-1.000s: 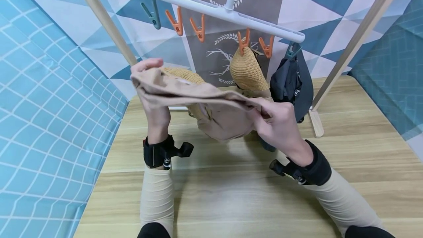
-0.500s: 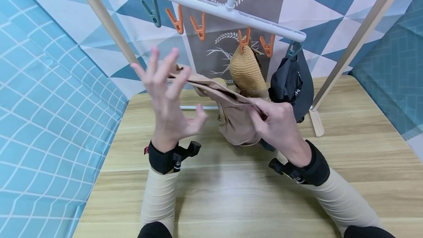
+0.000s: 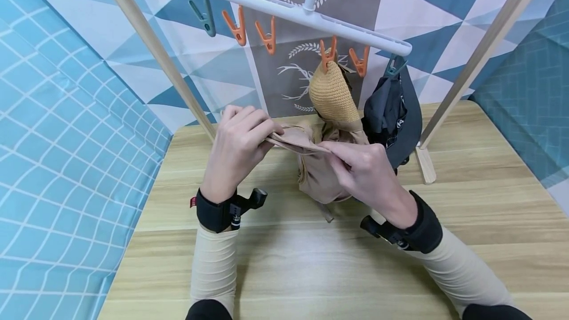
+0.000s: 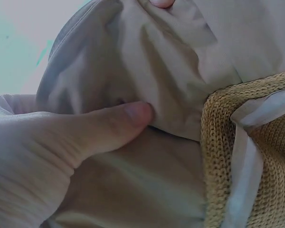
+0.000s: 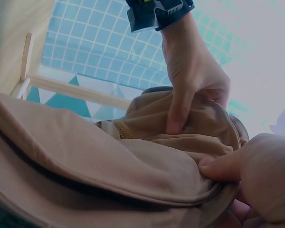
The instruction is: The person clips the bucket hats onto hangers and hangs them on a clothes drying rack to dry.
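Note:
In the head view a beige fabric sun hat [image 3: 322,179] is stretched between both hands. My left hand [image 3: 237,147] pinches its edge on the left, thumb pressed on the folded cloth in the left wrist view. The right hand [image 3: 366,169] grips the same brim [image 5: 147,166] farther right, thumb on top. A woven straw part [image 4: 225,123] with a white inner band [image 4: 249,161] shows in the left wrist view. Just behind hangs a straw-crowned hat [image 3: 333,95], held by an orange clothespin [image 3: 328,53]; its lower part is hidden by the right hand and held hat.
A white hanger bar [image 3: 284,11] spans above the hands, with orange clips [image 3: 266,37] and a green clip [image 3: 204,16] on it. One dark cap [image 3: 393,107] hangs at right. Wooden rack legs [image 3: 425,164] stand on the wooden table [image 3: 302,265].
My left hand let go of the hat's left edge, opened with fingers spread, and now pinches the brim closer to the right hand. The right hand has kept its grip, nearly in place.

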Motion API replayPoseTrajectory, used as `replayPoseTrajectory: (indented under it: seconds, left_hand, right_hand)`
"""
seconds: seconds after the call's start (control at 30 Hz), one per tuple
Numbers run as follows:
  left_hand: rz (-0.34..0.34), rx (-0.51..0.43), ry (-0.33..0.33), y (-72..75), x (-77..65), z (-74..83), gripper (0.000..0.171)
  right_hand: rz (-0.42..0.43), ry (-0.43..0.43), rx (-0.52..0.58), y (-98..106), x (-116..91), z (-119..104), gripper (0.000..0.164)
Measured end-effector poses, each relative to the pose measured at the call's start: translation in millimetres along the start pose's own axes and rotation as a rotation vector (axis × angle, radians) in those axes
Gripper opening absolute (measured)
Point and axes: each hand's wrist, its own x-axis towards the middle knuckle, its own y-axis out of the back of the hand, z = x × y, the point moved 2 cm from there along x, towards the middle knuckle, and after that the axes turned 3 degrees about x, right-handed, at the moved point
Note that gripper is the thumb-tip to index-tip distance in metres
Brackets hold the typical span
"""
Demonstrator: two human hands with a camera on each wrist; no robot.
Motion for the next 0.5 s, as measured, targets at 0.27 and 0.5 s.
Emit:
replayPoseTrajectory:
  seconds: [0.27,0.5]
  left_hand:
    - [0.142,-0.057,0.067,0.9,-0.8,-11.4,0.012]
    - [0.503,-0.17,0.349,22.3,-11.1,-34.5,0.016]
  right_hand:
    - [-0.011,-0.056,0.15,3,1,1,0.027]
    - [0.027,-0.192,0.322,22,6,13,0.08]
